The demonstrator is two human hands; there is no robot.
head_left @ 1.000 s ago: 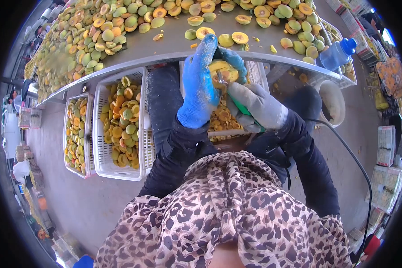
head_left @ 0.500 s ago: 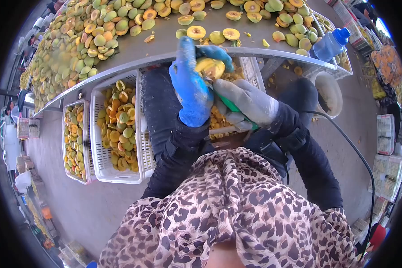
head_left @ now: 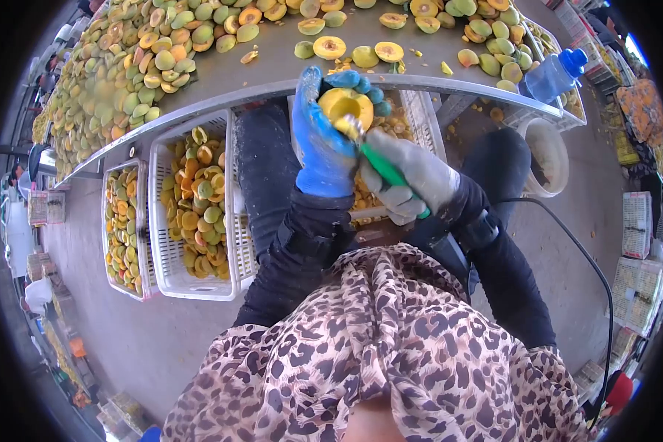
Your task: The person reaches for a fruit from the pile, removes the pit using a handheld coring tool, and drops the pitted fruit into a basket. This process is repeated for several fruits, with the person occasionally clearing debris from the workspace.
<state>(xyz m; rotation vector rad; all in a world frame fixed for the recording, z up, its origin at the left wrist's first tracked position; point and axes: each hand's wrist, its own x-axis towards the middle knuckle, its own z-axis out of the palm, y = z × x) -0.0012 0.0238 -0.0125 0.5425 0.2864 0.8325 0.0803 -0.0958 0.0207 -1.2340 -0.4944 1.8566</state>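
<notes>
My left hand (head_left: 323,158), in a blue glove, cups a yellow peach half (head_left: 336,105) with its cut face turned up and a round hollow showing. My right hand (head_left: 423,168), in a grey glove, is wrapped round the green handle of a pitting tool (head_left: 384,165). The tool's metal tip is at the near edge of the peach half, with a bit of yellow flesh beside it. Both hands are above my lap, just in front of the table edge. Below them, a crate (head_left: 423,121) holding yellow pieces is partly hidden.
Many peach halves lie heaped on the metal table (head_left: 272,70). Two white crates of peach halves, the larger crate (head_left: 232,254) and a narrower crate (head_left: 146,258), stand at left. At right are a blue-capped bottle (head_left: 545,79), a white bucket (head_left: 556,158) and a black cable (head_left: 582,239).
The peach half has tilted so its hollowed cut face now shows. The tool's tip has come into sight at its near edge. The view has shifted slightly.
</notes>
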